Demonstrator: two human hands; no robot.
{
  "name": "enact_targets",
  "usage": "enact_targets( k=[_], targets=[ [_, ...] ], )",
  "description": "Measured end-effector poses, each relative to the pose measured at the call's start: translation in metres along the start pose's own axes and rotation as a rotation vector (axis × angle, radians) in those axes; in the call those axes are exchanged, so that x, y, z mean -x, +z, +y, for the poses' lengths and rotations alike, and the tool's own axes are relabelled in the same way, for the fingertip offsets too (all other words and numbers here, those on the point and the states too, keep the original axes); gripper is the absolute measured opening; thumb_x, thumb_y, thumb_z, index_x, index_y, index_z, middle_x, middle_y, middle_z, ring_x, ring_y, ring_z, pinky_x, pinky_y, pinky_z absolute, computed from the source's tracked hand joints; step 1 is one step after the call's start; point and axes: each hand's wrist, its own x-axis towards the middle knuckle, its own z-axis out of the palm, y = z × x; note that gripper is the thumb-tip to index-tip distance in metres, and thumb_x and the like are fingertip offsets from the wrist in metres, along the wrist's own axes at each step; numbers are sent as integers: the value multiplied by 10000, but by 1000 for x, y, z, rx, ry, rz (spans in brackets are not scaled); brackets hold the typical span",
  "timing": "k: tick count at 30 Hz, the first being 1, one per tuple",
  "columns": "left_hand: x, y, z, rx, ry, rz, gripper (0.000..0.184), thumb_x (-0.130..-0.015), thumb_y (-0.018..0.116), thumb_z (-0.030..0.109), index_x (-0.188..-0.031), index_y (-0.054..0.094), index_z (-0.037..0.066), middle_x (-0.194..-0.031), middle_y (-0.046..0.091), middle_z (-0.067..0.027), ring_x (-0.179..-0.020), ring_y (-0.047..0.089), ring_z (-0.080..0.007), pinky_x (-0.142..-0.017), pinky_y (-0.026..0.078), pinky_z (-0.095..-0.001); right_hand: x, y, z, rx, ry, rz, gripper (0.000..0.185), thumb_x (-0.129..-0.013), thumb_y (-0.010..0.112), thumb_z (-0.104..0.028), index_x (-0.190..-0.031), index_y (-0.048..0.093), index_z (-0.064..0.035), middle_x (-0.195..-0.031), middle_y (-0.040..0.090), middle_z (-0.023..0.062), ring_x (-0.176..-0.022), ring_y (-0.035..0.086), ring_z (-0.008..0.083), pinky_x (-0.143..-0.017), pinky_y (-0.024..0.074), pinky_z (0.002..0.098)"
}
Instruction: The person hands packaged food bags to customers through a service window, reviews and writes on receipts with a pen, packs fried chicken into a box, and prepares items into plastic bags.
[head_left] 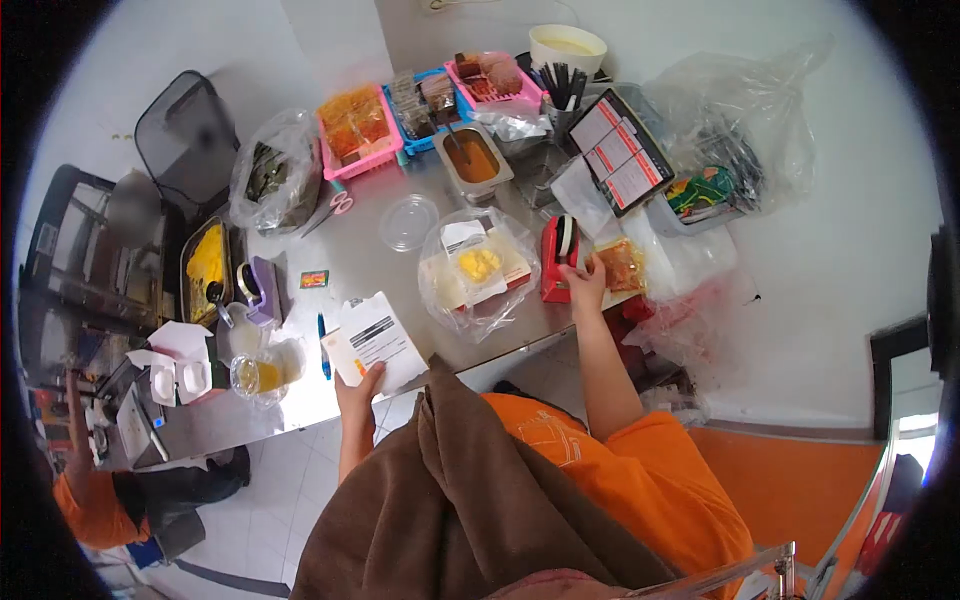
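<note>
My left hand (pixel 362 392) grips a white printed card (pixel 377 340) by its lower edge, near the table's front. Further right, my right hand (pixel 583 280) is at the lower end of a red tape dispenser (pixel 560 258), its fingers close together; what lies between them is too small to tell. Just right of that hand lies a clear packet of orange-red food (pixel 620 265). Between my hands, a clear plastic bag (pixel 450 300) surrounds an open paper box with yellow food (pixel 479 264). A blue pen (pixel 324 345) lies left of the card.
Pink and blue baskets (pixel 365 160) of packets stand at the back, near a metal container of sauce (pixel 472 160). A tablet (pixel 620 152) leans at right. A cup of yellow drink (pixel 258 376) stands at left. A co-worker in orange (pixel 95 510) is at far left.
</note>
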Motion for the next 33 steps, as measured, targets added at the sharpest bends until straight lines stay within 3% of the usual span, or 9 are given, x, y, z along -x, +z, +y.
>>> enact_targets(
  k=[3, 5, 8, 11, 14, 18, 22, 26, 33],
  targets=[
    [-3, 1, 1, 2, 29, 3, 483, -689, 710, 48, -1099, 466, -28, -979, 595, -115, -867, 583, -194, -757, 473, -289, 36, 0, -43, -327, 150, 5, 555, -723, 676, -2, -1191, 392, -90, -1024, 547, 75, -777, 534, 113, -619, 441, 249],
    [1, 6, 11, 23, 44, 4, 490, -690, 711, 53, -1104, 464, -29, -991, 595, -120, -880, 583, -192, -762, 474, -288, 49, -3, -9, -193, -212, -11, 534, -735, 659, -3, -1183, 381, -81, -910, 581, 61, -719, 532, 100, -598, 435, 243],
    [-3, 2, 11, 39, 15, 0, 505, -686, 717, 63, -1109, 459, -35, -998, 595, -125, -883, 586, -193, -769, 473, -288, 59, -19, 17, 124, -230, -37, 510, -734, 644, -26, -1160, 366, -68, -798, 613, 87, -663, 568, 151, -620, 450, 276],
    [-7, 1, 13, 42, 11, 3, 513, -681, 722, 72, -1107, 458, -40, -1001, 594, -127, -879, 590, -196, -773, 473, -291, 53, -21, -10, 482, -262, 55, 499, -719, 635, -59, -1132, 355, -59, -710, 616, 120, -651, 601, 237, -652, 457, 330],
    [-6, -1, 21, 43, 35, -5, 530, -678, 728, 81, -1112, 446, -36, -1005, 593, -130, -884, 591, -200, -782, 473, -294, 47, -23, -5, 532, -179, 114, 468, -703, 623, -66, -1091, 360, -60, -729, 614, 148, -702, 612, 298, -679, 454, 374],
    [-1, -5, 30, 55, 31, -26, 573, -670, 731, 65, -1145, 425, -27, -1011, 586, -127, -898, 581, -197, -794, 466, -300, 38, -27, 1, 521, -169, 128, 448, -702, 625, -62, -1062, 359, -58, -719, 608, 155, -700, 613, 298, -682, 457, 375],
    [-4, -15, 31, 58, 72, -45, 589, -663, 728, 53, -1159, 419, -19, -1019, 578, -119, -899, 574, -195, -790, 466, -298, 43, -27, -2, 162, -171, -44, 463, -740, 627, -31, -1101, 337, -45, -679, 566, 79, -613, 551, 157, -591, 429, 265],
    [0, -20, 33, 98, 10, -21, 568, -675, 705, 44, -1157, 412, -16, -1017, 577, -116, -894, 576, -202, -783, 473, -309, 56, -15, -14, -56, -272, -105, 536, -739, 670, -18, -1146, 324, -63, -652, 559, 40, -587, 524, 106, -546, 399, 221],
    [-5, -20, 28, 105, 15, -70, 561, -672, 709, 48, -1148, 420, -14, -1022, 576, -118, -916, 569, -197, -792, 469, -305, 49, -18, -12, 561, -309, 53, 539, -706, 706, -89, -1093, 334, -41, -669, 581, 116, -607, 576, 215, -581, 437, 309]
  ],
)
